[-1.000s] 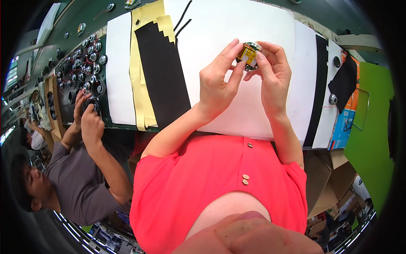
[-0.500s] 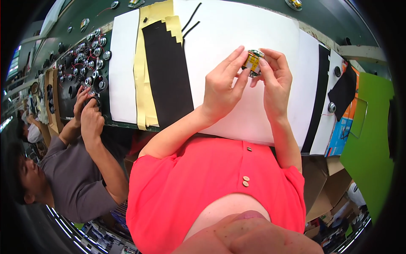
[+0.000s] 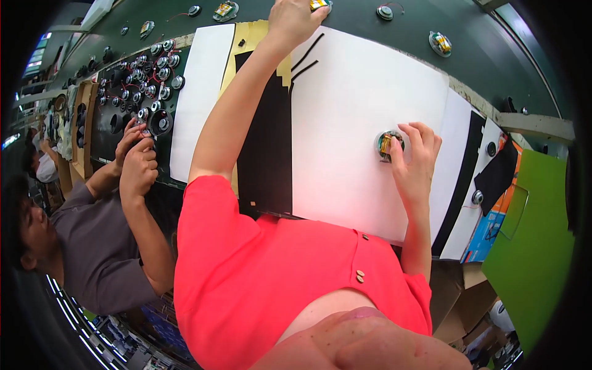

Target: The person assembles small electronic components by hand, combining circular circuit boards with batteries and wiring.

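My right hand (image 3: 419, 157) grips a small round module (image 3: 386, 148) between thumb and fingers, over the white sheet (image 3: 345, 117). The module has a green circuit board and a yellow-wrapped block on top. My left arm stretches far forward, and my left hand (image 3: 293, 21) is at the top edge of the view. Its curled fingers close on another round module (image 3: 319, 5) with a yellow part, above the dark green surface beyond the sheet. Part of that module is cut off by the frame.
Black foam strips (image 3: 306, 57) and a black sheet (image 3: 265, 142) lie on the left. More modules (image 3: 440, 44) and a small speaker (image 3: 385, 12) sit on the far green surface. At left, a co-worker's hands (image 3: 137, 163) work beside many speakers (image 3: 163, 74). A green board (image 3: 530, 216) stands right.
My left hand has left the module that both hands held and reached far forward and left. My right hand keeps that module, now lower over the sheet. The view has shifted.
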Demonstrator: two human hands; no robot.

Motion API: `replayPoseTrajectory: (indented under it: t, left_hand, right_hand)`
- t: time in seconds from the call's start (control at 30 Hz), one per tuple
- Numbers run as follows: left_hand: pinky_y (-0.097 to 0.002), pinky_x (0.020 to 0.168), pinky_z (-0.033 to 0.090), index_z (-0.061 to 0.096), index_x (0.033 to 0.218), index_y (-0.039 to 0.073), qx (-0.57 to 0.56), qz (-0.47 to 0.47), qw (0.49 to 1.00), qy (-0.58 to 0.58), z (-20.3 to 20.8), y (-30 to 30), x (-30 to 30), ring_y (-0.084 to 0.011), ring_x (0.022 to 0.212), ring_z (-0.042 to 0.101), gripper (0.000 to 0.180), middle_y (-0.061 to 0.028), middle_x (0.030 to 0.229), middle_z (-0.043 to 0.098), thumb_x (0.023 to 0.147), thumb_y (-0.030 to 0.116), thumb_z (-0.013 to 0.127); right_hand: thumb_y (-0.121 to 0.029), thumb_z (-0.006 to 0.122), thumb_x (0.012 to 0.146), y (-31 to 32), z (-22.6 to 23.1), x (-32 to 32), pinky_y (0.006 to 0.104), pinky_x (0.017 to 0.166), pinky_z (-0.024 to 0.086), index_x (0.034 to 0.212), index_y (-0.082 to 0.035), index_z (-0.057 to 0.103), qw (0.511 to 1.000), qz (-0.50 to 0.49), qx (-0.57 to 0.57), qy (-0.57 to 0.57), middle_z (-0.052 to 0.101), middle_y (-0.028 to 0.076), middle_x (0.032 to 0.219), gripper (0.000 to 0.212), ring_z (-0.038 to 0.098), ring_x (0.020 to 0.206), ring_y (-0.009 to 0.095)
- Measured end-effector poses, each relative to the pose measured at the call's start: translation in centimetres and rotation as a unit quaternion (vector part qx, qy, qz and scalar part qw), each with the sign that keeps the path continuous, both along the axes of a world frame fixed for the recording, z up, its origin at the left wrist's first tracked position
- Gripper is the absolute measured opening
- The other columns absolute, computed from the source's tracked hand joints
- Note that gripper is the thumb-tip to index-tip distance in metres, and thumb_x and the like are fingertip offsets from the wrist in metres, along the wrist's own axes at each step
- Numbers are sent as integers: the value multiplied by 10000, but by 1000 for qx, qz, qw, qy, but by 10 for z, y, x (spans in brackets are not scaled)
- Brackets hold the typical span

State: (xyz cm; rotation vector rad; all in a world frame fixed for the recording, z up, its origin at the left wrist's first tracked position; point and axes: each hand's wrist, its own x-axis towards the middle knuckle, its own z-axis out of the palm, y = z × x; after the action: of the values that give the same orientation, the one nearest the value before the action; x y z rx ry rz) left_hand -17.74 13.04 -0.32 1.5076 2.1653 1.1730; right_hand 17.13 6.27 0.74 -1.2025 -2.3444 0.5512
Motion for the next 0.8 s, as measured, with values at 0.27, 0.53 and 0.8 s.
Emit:
replayPoseTrajectory:
  t: [0.27,0.53,0.8]
  left_hand:
    - [-526,1059,452,571,1278,30,-87,74,975,188,-45,45,-6,-435,1222,507,456,-261,1280,551,920,301,648]
    - [-406,963,569,529,1309,-11,57,-174,980,-79,23,-63,128,-369,1079,637,620,-215,1262,470,768,134,794]
    - [-354,806,617,440,1358,-13,-24,-204,936,-286,26,-126,172,-248,1002,708,483,-199,1147,629,937,48,669]
  right_hand:
    - [-42,638,952,21,1,9,395,1015,447,1118,-19,693,995,-44,-28,82,667,118,1146,177,535,1184,294]
    - [-120,586,1062,18,11,-20,236,783,522,1267,-5,641,913,-44,-209,348,662,52,972,242,631,885,94]
    - [-94,638,1028,2,-7,-16,238,772,512,1027,-3,638,917,-51,-194,345,647,12,921,91,605,827,68]
